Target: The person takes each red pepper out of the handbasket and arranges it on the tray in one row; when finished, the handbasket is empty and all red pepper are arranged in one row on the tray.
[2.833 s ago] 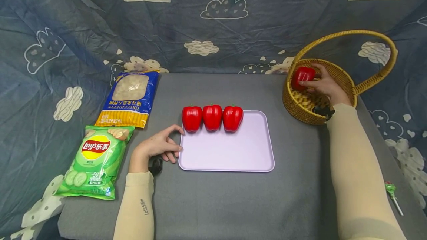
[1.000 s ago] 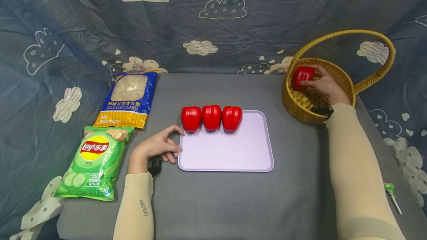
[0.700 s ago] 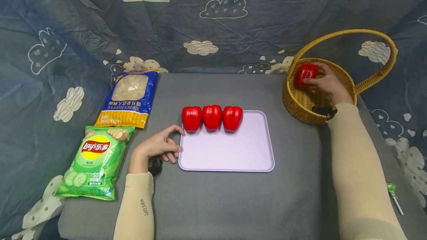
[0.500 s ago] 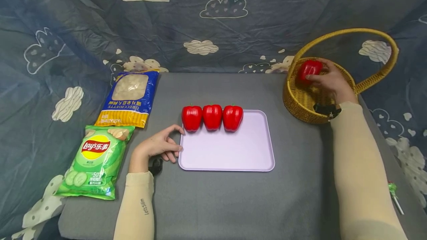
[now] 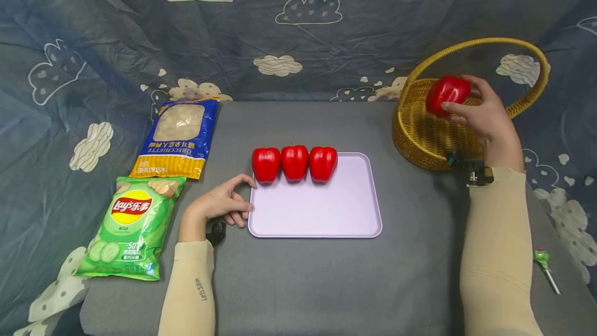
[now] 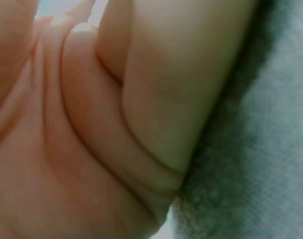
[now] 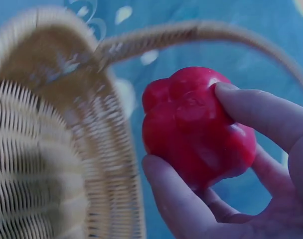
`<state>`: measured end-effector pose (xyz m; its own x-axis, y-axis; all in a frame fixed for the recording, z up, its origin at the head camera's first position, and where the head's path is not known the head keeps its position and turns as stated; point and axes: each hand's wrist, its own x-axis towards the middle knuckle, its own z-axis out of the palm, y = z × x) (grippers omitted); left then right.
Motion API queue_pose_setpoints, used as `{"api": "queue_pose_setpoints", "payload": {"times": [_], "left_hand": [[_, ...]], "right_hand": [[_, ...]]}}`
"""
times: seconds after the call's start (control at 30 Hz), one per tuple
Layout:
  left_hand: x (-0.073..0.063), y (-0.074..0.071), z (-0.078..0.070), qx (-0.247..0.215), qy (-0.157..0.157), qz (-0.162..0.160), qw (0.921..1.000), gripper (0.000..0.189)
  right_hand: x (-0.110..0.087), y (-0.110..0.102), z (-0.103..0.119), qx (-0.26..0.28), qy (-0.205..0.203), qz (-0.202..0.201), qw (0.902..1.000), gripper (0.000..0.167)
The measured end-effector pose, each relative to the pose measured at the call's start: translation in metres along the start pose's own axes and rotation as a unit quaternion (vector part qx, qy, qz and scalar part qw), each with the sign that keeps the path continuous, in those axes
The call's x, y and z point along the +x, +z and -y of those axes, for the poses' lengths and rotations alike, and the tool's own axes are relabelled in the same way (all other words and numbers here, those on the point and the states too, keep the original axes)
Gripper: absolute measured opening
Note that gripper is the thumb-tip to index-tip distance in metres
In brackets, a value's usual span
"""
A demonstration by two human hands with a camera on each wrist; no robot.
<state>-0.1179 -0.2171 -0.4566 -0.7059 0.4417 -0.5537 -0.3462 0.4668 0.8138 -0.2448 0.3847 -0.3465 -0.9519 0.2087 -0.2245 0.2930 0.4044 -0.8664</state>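
My right hand [image 5: 489, 118] grips a shiny red bell pepper [image 5: 449, 95], thumb on one side and fingers round the other. It is raised at the right part of the wicker basket [image 5: 415, 157]; in the right wrist view the pepper [image 7: 191, 124] appears beside the basket's rim. My left hand [image 5: 219, 202] rests at the left edge of a pale lilac tray [image 5: 317, 217], with its thumb and forefinger tips apart at the rim. Three red bell peppers [image 5: 294, 163] stand in a row along the tray's back left. The left wrist view shows mostly palm [image 6: 91, 164].
At the left lie a blue and yellow pasta bag [image 5: 177, 131] and a green chip bag [image 5: 130, 227]. A lollipop [image 5: 545, 268] lies near the right table edge. The basket's tall handle [image 5: 485, 41] arches above it. Cloud-printed cloth [image 5: 312, 51] hangs behind the grey table [image 5: 303, 284].
The right hand has lifted the pepper from inside the basket, moving it up and to the right. My left hand, the tray and its three peppers have stayed in place.
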Motion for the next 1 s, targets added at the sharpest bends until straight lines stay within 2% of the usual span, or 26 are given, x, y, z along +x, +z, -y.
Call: {"api": "queue_pose_setpoints", "payload": {"times": [0.1,0.3,0.37,0.43,0.53,0.63,0.87,1.0], "left_hand": [[0.0,0.0,0.0,0.002,-0.002,0.0,1.0,0.057],[0.001,0.001,0.0,0.001,-0.002,0.0,1.0,0.057],[0.001,0.001,-0.001,0.001,0.0,0.001,1.0,0.057],[0.001,0.001,0.0,0.002,0.0,0.0,1.0,0.057],[0.0,0.0,0.0,0.002,-0.002,-0.004,1.0,0.057],[0.0,0.0,0.001,0.001,-0.002,-0.005,1.0,0.058],[-0.001,0.002,0.0,-0.001,0.007,0.0,1.0,0.059],[-0.001,0.002,0.0,0.0,0.007,-0.001,1.0,0.059]], "right_hand": [[-0.026,0.005,0.006,0.018,-0.019,-0.008,0.9996,0.09],[-0.073,0.023,0.02,0.108,-0.059,0.0,0.9924,0.082],[-0.084,0.03,0.023,0.106,-0.077,0.008,0.9914,0.08],[-0.09,0.039,0.025,0.076,-0.09,0.015,0.993,0.079],[-0.094,0.056,0.026,0.023,-0.1,0.041,0.9938,0.079],[-0.092,0.076,0.026,-0.006,-0.106,0.089,0.9904,0.079],[-0.086,0.11,0.018,-0.017,-0.092,0.187,0.978,0.08],[-0.082,0.125,0.011,-0.04,-0.085,0.237,0.967,0.082]]}}
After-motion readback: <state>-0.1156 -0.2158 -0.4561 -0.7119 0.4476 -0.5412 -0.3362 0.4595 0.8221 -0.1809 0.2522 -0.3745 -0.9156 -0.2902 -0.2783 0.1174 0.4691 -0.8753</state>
